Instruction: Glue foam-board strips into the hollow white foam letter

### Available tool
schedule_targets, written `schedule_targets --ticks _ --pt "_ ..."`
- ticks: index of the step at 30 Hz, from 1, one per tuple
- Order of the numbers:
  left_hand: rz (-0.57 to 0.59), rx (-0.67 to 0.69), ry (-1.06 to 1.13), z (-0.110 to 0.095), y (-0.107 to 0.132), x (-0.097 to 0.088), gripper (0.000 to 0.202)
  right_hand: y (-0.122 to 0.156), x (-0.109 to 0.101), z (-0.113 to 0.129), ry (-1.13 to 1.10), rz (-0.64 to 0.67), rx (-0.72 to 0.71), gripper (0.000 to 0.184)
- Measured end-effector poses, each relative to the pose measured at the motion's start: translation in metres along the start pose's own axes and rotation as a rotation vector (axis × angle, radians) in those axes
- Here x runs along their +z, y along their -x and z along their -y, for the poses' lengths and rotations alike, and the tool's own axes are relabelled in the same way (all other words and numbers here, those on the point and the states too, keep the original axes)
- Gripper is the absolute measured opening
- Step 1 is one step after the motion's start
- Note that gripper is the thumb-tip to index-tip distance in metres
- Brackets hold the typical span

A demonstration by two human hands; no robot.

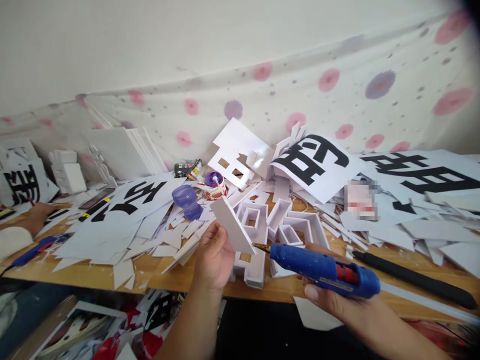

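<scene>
My left hand (214,255) pinches a flat white foam board piece (233,227) and holds it tilted above the table. In my right hand (330,302) is a blue hot glue gun (311,262), my fingers wrapped round it. The gun's nozzle is at the lower right end of the board piece; whether they touch I cannot tell. A clear glue stick (423,300) trails from the gun's back. Behind and below the board piece, white box-like character parts (258,267) with raised walls lie on the table, partly hidden by it.
A purple plastic cup (187,201) and a red-and-white tub (215,187) stand amid scraps. Sheets with black characters (311,160) lie at the back right. A black bar-shaped tool (416,280) rests at the right. Another person's hand (32,220) is at the far left, near a second blue glue gun (37,248).
</scene>
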State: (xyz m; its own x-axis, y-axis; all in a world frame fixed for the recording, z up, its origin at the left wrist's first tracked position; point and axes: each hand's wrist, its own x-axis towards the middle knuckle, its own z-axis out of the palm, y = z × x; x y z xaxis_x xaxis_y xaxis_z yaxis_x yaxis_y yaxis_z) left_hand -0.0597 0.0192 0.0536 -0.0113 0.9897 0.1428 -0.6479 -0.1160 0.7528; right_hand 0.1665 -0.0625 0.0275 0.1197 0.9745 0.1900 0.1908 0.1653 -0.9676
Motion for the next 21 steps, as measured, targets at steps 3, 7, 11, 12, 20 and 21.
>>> schedule_targets --ticks 3,7,11,12,20,21 --pt "-0.013 0.004 0.013 0.001 0.0 0.0 0.03 -0.001 -0.003 0.003 0.018 0.104 0.003 0.042" --pt "-0.02 -0.01 0.028 0.0 -0.001 0.001 0.029 -0.01 -0.007 0.023 0.017 0.268 -0.106 0.026" --pt "-0.019 -0.013 0.045 -0.002 -0.001 0.002 0.03 -0.014 -0.007 0.033 0.018 0.278 -0.11 0.022" --pt "-0.019 -0.012 0.048 -0.002 0.0 0.002 0.03 -0.013 -0.007 0.033 0.015 0.293 -0.105 0.022" --pt "-0.019 0.025 0.069 -0.004 0.0 0.002 0.028 -0.008 0.0 0.022 -0.038 0.208 -0.035 0.034" --pt "-0.02 0.028 0.072 -0.004 0.001 0.002 0.028 -0.007 0.0 0.021 -0.033 0.208 -0.032 0.034"
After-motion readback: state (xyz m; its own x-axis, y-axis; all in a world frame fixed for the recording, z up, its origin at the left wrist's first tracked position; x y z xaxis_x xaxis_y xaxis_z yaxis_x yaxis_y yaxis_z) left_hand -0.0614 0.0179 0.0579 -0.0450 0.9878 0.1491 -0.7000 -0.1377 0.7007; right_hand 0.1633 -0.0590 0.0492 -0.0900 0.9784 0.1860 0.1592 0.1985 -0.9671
